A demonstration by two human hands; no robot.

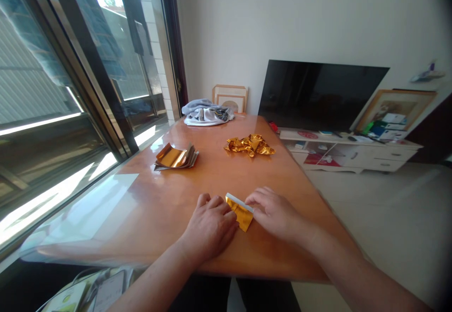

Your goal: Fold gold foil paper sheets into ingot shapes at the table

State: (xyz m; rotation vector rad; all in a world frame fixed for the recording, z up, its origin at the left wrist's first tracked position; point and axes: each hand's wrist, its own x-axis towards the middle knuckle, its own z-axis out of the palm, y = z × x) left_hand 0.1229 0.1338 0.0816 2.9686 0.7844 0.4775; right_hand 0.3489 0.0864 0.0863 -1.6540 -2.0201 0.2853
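Observation:
A small folded piece of gold foil paper (240,213) with a white edge lies on the wooden table (212,170) near its front edge. My left hand (211,225) rests on the table with its fingers curled and pressed against the paper's left side. My right hand (273,213) presses on the paper's right side with its fingers together. Both hands pinch the sheet flat between them.
A stack of flat gold foil sheets (175,157) lies at mid-left of the table. A heap of crumpled gold foil pieces (250,144) sits at mid-right. Bundled cloth (206,112) lies at the far end. A TV (318,95) and low white cabinet (353,151) stand to the right.

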